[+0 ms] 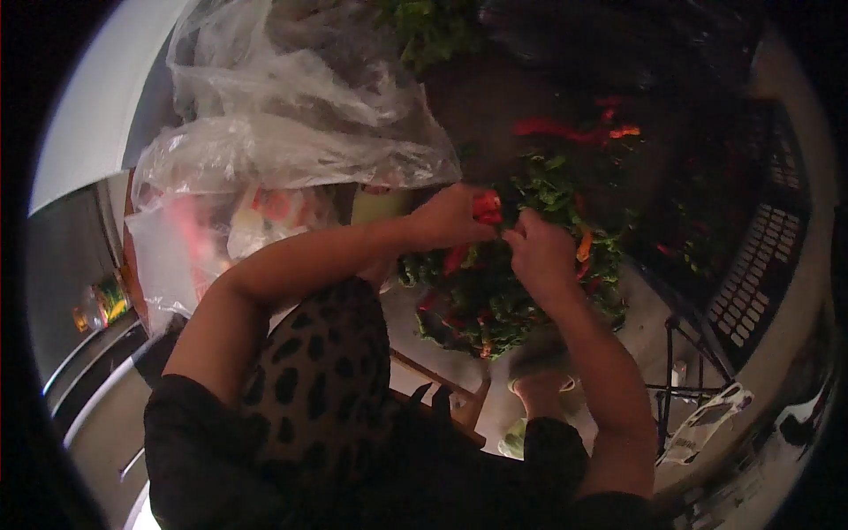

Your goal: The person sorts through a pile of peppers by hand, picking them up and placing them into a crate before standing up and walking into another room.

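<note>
Head view | left hand (450, 216) pinched onto red pepper piece (487, 208) | right hand (541, 252) curled just beside it, can't tell its grip | both meet over greens pile (495, 309), centre | plastic bags (291, 124) far left

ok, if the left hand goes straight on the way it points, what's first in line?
Beyond the red pepper piece it pinches, the left hand would probably meet the right hand first, then the pile of greens behind. Depth is unclear.
</note>
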`<state>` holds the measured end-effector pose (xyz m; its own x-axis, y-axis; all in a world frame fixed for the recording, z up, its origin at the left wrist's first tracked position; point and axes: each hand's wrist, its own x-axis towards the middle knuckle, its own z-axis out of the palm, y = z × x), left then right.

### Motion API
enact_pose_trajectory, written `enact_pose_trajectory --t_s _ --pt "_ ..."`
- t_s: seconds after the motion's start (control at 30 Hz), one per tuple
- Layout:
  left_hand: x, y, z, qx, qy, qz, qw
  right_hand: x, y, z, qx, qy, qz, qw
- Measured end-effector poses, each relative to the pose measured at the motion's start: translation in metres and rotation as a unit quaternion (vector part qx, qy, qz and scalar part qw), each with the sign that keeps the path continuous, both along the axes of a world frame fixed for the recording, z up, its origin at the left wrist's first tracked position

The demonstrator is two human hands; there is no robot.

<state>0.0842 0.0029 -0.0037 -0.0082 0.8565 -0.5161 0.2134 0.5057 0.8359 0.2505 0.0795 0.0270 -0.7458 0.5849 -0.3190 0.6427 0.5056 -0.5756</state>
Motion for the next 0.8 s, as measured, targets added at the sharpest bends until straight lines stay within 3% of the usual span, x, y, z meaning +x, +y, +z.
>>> enact_pose_trajectory --t_s 0.07,0.17,0.27,0.37,0.43,0.47,0.5,0.53,0.6,0.63,0.67,0.73,0.8 --pt "0.016 0.005 -0.001 -0.040 -0.092 0.059 0.993 0.009 0.006 0.008 0.056 0.006 0.023 0.998" --pt "0.030 0.029 0.037 -0.265 -0.193 0.062 0.943 0.028 0.017 0.023 0.141 0.016 0.055 0.988" --pt "0.057 0.037 0.028 -0.201 -0.265 0.128 0.934 0.051 0.025 0.030 0.181 0.000 0.036 0.983" --pt "0.063 0.043 0.002 -0.204 -0.197 0.109 0.953 0.088 0.024 0.041 0.123 -0.091 -0.021 0.988" --pt "0.046 0.060 0.001 0.026 -0.136 -0.044 0.989 0.132 0.012 0.030 0.041 -0.173 -0.021 0.984" --pt "0.046 0.071 0.005 0.016 -0.187 -0.037 0.982 0.146 -0.001 0.016 0.038 -0.161 -0.003 0.986" --pt "0.049 0.084 0.024 0.004 -0.236 -0.030 0.971 0.159 -0.017 -0.004 0.033 -0.149 0.017 0.988" --pt "0.069 0.112 0.085 -0.131 -0.354 0.058 0.924 0.166 -0.027 -0.020 0.028 -0.137 0.038 0.989" --pt "0.102 0.154 0.136 -0.087 -0.324 0.037 0.941 0.162 -0.044 -0.042 0.007 -0.099 0.034 0.994" --pt "0.132 0.183 0.137 -0.045 -0.338 0.067 0.938 0.158 -0.053 -0.047 -0.005 -0.079 0.033 0.996" --pt "0.153 0.204 0.158 -0.058 -0.399 0.006 0.915 0.155 -0.057 -0.047 -0.017 -0.094 0.013 0.995" --pt "0.211 0.246 0.181 0.041 -0.450 0.023 0.892 0.147 -0.062 -0.042 -0.047 -0.127 -0.028 0.990" --pt "0.211 0.240 0.216 -0.022 -0.486 -0.024 0.873 0.153 -0.064 -0.044 0.019 -0.041 -0.042 0.998"
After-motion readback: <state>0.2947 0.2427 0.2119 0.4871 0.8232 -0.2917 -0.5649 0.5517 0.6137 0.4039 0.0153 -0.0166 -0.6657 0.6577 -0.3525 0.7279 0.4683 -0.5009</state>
